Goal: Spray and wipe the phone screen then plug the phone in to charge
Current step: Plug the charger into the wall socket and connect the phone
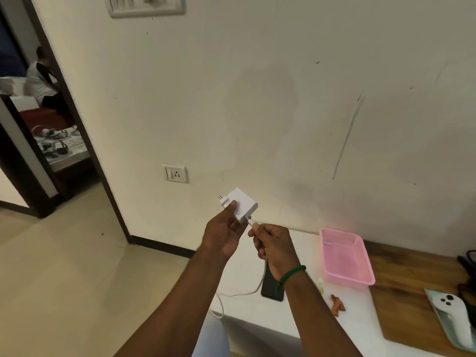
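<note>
My left hand (223, 234) holds a white charger adapter (243, 203) in the air, its prongs pointing up-left toward the wall. My right hand (270, 244), with a green band on the wrist, pinches the white cable's plug (251, 223) right at the adapter's port. The white cable (240, 295) hangs down and loops over the white table. A dark phone (270, 287) lies flat on the table under my right wrist, partly hidden by it. A wall socket (175, 173) with a switch sits low on the wall, up-left of the adapter.
A pink plastic basket (346, 274) stands on the white table (257, 318) against the wall. A small orange object (337, 304) lies near it. Another phone (448, 318), back side up, rests on a wooden surface (401, 305) at right. A doorway (46, 124) opens at left, with a person beyond.
</note>
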